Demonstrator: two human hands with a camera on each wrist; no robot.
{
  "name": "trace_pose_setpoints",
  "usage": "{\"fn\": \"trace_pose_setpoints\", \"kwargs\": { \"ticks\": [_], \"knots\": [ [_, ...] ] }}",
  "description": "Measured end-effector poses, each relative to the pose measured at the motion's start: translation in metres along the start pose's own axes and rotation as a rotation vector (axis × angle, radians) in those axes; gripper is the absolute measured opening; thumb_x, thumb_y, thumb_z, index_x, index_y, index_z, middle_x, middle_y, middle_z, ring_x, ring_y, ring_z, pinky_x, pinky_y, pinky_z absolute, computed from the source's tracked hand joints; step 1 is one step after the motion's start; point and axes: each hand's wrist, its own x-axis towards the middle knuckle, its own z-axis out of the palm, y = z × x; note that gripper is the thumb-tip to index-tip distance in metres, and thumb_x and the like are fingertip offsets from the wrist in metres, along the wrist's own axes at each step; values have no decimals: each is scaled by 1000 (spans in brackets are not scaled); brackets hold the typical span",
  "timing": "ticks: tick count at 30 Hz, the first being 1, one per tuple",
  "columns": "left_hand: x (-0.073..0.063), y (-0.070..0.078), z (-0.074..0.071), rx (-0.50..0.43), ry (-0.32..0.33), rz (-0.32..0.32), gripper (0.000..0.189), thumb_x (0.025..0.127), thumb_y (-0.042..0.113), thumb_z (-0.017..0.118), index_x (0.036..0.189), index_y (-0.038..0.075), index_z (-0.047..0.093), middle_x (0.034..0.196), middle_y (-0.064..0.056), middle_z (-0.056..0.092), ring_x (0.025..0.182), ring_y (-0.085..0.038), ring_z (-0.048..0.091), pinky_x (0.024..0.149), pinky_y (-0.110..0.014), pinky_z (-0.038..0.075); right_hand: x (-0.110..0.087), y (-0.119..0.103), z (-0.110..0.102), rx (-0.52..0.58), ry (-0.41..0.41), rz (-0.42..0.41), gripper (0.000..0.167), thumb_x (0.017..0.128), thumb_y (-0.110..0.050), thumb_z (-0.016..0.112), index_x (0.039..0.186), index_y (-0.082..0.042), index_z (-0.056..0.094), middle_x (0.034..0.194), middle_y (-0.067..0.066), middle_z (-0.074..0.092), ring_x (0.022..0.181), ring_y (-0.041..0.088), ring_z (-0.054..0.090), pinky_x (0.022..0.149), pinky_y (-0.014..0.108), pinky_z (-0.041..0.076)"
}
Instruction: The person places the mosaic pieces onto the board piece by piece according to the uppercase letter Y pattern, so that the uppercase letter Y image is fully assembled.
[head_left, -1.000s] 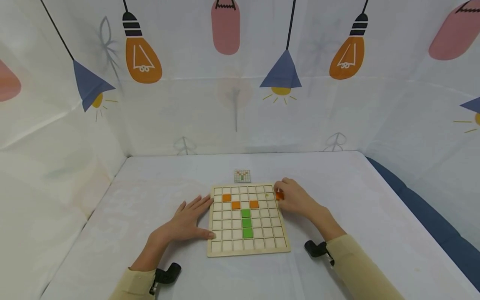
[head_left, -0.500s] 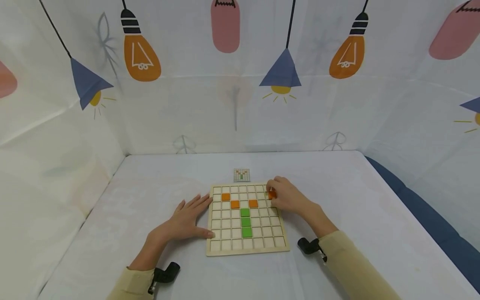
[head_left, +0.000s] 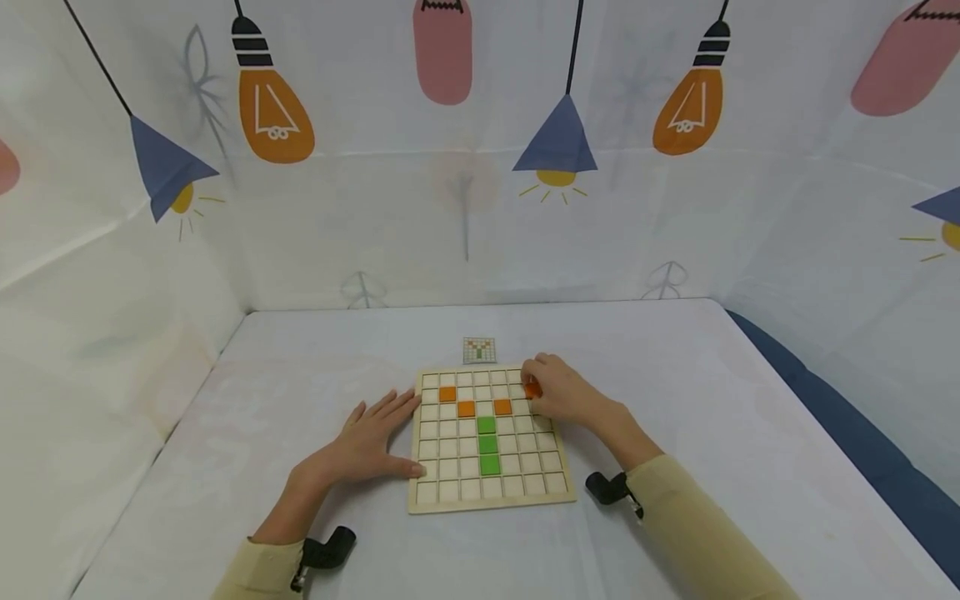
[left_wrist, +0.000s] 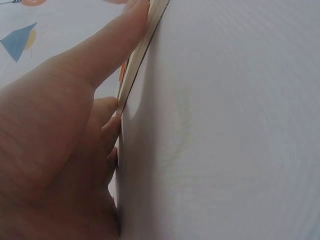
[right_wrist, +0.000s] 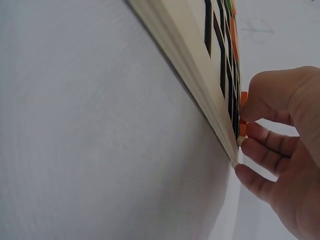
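Observation:
A square wooden grid board (head_left: 491, 506) lies on the table. Three green tiles (head_left: 489, 443) form a column in its middle. Above them sit orange tiles, one at upper left (head_left: 447, 394), one beside the column's top on the left (head_left: 466, 409) and one on the right (head_left: 502, 407). My left hand (head_left: 367, 446) rests with spread fingers against the board's left edge, thumb near its lower part. At the upper right of the board, my right hand (head_left: 566, 393) pinches another orange tile (right_wrist: 243, 129) between thumb and fingers, close over the cells. Its other fingertips are at the board's edge.
A small card (head_left: 479, 350) printed with a coloured grid pattern lies just beyond the board. White cloth covers the table (head_left: 330, 350), and patterned white curtains (head_left: 375, 208) stand at the back and sides. Black wrist cameras (head_left: 330, 550) sit on both forearms.
My right hand has carried the orange tile leftward from the board's right rim to over its upper right cells. The left hand keeps its place on the board's edge.

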Motion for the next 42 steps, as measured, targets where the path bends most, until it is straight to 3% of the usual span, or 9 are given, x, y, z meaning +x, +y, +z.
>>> {"fn": "trace_pose_setpoints", "kwargs": {
  "ticks": [21, 33, 42],
  "knots": [
    [1, 0, 1, 9, 9, 21, 112, 72, 70, 74, 159, 19, 26, 167, -2, 22, 155, -35, 13, 117, -71, 6, 9, -8, 2, 29, -34, -34, 25, 80, -3, 69, 101, -15, 63, 96, -1, 56, 89, 16, 48, 79, 31, 45],
    [1, 0, 1, 11, 8, 16, 112, 72, 70, 75, 159, 20, 26, 167, -1, 22, 156, -34, 13, 118, -70, 7, 10, -12, 4, 24, -6, -49, 25, 83, 4, 61, 100, -13, 64, 96, -1, 58, 91, 17, 49, 83, 34, 47],
    [-1, 0, -1, 6, 16, 24, 111, 72, 69, 76, 159, 19, 26, 167, -3, 23, 155, -36, 15, 118, -70, 7, 8, -13, 5, 36, 23, -62, 19, 87, 2, 64, 100, -12, 66, 94, 0, 60, 89, 15, 51, 82, 34, 49]
  ]
}}
